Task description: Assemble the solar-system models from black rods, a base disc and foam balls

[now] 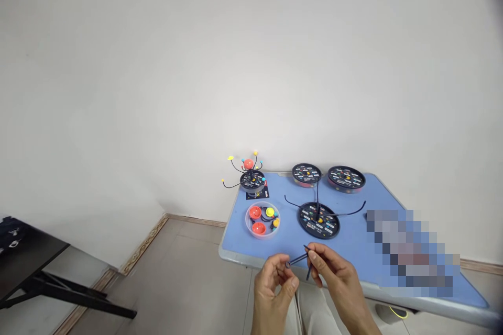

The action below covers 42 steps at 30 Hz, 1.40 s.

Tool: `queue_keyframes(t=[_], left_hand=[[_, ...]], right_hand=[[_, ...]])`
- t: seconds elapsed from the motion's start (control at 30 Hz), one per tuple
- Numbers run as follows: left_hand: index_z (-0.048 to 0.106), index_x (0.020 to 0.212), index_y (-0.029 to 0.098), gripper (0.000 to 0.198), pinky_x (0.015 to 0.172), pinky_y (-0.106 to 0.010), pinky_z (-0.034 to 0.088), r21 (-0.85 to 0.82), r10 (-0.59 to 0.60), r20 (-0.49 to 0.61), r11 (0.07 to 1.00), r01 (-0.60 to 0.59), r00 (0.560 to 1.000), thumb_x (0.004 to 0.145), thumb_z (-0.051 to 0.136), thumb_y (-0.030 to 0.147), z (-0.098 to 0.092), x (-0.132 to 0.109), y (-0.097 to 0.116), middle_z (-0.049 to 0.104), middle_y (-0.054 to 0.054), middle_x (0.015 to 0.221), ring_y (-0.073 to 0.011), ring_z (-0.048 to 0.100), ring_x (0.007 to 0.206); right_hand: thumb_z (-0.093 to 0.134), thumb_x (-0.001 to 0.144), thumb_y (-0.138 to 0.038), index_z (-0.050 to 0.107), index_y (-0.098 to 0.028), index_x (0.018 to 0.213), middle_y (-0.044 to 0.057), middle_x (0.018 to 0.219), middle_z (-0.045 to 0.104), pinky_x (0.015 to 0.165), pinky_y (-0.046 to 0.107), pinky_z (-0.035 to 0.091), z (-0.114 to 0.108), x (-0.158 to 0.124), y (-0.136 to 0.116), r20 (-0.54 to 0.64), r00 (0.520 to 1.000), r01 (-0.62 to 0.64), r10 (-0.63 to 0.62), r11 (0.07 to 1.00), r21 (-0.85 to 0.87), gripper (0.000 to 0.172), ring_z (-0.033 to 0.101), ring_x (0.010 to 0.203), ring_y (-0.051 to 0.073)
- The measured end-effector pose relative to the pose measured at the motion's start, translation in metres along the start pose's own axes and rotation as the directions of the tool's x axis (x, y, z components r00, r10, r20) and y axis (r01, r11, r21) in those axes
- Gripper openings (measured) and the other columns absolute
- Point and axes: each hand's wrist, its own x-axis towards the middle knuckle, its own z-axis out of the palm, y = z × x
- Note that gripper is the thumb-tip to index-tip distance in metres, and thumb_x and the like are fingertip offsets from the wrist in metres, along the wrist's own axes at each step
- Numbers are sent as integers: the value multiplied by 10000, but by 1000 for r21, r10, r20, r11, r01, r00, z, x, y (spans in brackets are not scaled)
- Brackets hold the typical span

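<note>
Over the table's front edge, my right hand is closed, thumb and fingers pinching thin black plastic rods. My left hand has its fingers curled at the small ring on the rod's near end. Just beyond stands a round black base printed with planets, with several curved black arms spreading from its central post. Left of it, a clear round tub holds red half-shells, a yellow piece, an orange ball and more black parts.
An assembled planet model with coloured balls stands at the blue table's back left, on a dark printed card. Two lidded round tubs sit along the back. A pixelated patch hides something at right. A black table is far left.
</note>
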Motion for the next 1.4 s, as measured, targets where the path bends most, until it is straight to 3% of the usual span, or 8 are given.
queue_keyframes(t=[0.23,0.4,0.57,0.87,1.17,1.4], left_hand=[[802,952,252,212,719,-295,488,307,229,17,925,-223,973,805,742,393,-9,3,5,718,-84,804,-220,620,740],[811,881,260,172,641,-286,469,264,248,-25,936,-233,968,792,756,396,-11,3,4,688,-72,732,-197,570,620],[782,877,249,198,574,-257,452,228,278,-65,939,-257,958,852,687,421,-15,0,6,624,-14,626,-152,548,538],[761,808,222,329,531,-234,453,121,215,-180,973,-196,960,776,733,548,-7,-8,11,620,11,572,-118,540,486],[769,794,181,381,475,-217,487,-106,40,-264,992,-70,964,655,835,529,2,-6,11,687,-16,590,-122,583,488],[775,783,154,398,450,-209,480,-161,-20,-265,987,-23,964,627,854,512,5,-6,12,681,-30,577,-115,575,452]], right_hand=[[761,625,-629,730,-187,770,-25,491,532,441,269,386,6,-1,11,28,998,-53,53,998,14,465,454,455,136],[774,625,-620,706,-193,759,-20,518,548,424,263,385,6,-3,9,42,998,-54,52,998,45,452,464,459,136],[726,710,-622,663,-197,728,6,609,588,409,244,375,0,-4,-4,-38,999,26,-24,998,59,430,470,479,124],[653,776,-659,573,-204,702,-20,541,544,413,229,371,-3,-2,-4,23,1000,-1,-1,997,72,467,460,466,114],[659,810,-605,611,-194,764,-22,562,558,417,225,383,-2,-6,-4,45,999,25,-31,991,132,415,460,455,101],[635,829,-604,619,-184,769,-27,539,553,430,230,384,0,-8,-4,73,996,52,-60,993,108,425,441,436,92]])
